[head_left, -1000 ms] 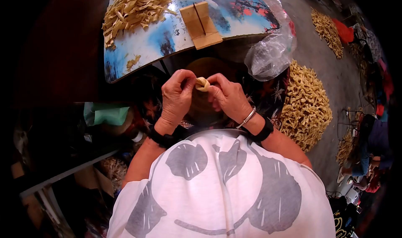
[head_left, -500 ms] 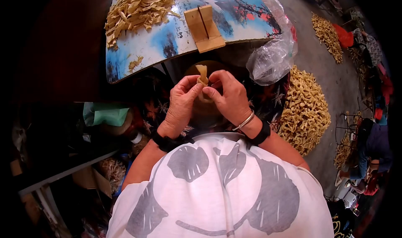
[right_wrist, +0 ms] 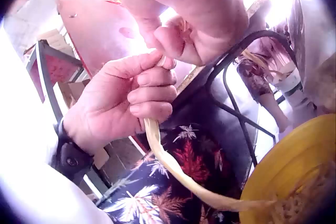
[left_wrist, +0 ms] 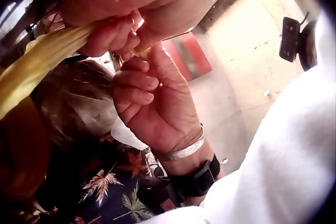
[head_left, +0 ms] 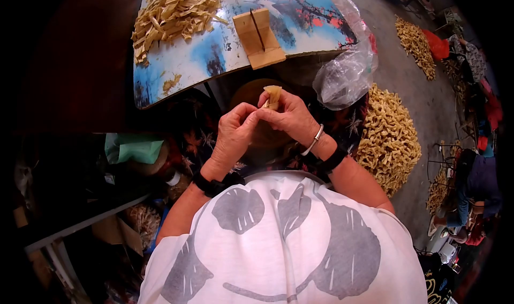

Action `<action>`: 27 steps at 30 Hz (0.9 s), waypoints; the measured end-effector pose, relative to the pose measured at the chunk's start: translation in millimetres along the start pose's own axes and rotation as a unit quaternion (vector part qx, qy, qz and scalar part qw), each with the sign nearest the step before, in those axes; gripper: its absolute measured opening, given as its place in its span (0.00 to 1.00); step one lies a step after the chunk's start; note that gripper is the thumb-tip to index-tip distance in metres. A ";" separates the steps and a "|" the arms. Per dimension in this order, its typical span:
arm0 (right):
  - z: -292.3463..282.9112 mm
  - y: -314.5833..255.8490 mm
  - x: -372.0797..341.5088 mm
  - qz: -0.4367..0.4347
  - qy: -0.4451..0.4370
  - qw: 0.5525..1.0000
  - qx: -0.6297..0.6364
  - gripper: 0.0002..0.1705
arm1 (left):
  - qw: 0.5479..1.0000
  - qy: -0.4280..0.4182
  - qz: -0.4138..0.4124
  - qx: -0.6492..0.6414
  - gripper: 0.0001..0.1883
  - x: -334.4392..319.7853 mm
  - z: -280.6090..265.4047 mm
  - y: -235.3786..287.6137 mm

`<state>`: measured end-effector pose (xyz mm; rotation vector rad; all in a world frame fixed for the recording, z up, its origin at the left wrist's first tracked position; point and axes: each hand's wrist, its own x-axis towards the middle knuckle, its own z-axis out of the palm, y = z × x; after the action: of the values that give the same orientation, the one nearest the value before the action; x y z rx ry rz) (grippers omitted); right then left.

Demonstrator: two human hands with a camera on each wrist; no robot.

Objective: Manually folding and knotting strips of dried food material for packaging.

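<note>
A pale yellow, flat, bendy strip (head_left: 273, 96) is pinched between both hands in front of the chest, with a folded end rising above the right fingers. My left hand (head_left: 235, 130) meets the right at the fingertips. In the right wrist view the left hand (right_wrist: 131, 92) curls its fingers round the strip (right_wrist: 173, 166), whose long tail hangs toward a yellow basin (right_wrist: 273, 153). My right hand (head_left: 292, 119), wearing a silver bracelet, grips the strip with thumb and fingers. Both fingertips partly hide the fold. The left wrist view shows the right hand (left_wrist: 163, 103) with curled fingers.
Ahead is a painted tabletop (head_left: 198, 52) with a heap of dry strips (head_left: 171, 15) and an L-shaped wooden stand (head_left: 257, 39) with a dark bar. Clear plastic (head_left: 345, 76) hangs at its right edge. A large pile of knotted pieces (head_left: 388, 141) lies on the right.
The knotted piece between the hands went from lying sideways to having an end upright. That end now stands farther right, by the right hand, and the fingertips of both hands have come together.
</note>
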<state>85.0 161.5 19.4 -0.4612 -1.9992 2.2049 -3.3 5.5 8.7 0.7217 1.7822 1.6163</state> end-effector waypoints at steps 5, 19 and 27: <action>-16.5 -8.5 5.4 0.059 0.018 0.994 0.088 0.10 | 0.993 -0.031 -0.087 -0.072 0.08 -3.9 -15.9 16.6; -47.6 -60.7 107.9 -0.132 0.177 0.971 -0.092 0.11 | 0.947 0.071 0.167 0.264 0.09 144.2 -32.2 60.6; -56.9 -27.5 145.6 -0.232 0.250 0.881 -0.328 0.09 | 0.959 0.111 0.161 0.205 0.09 169.8 -26.5 38.3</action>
<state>-37.9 261.8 22.2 -0.4792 -2.1913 0.9695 -135.5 119.0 34.2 1.1026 2.2998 1.5918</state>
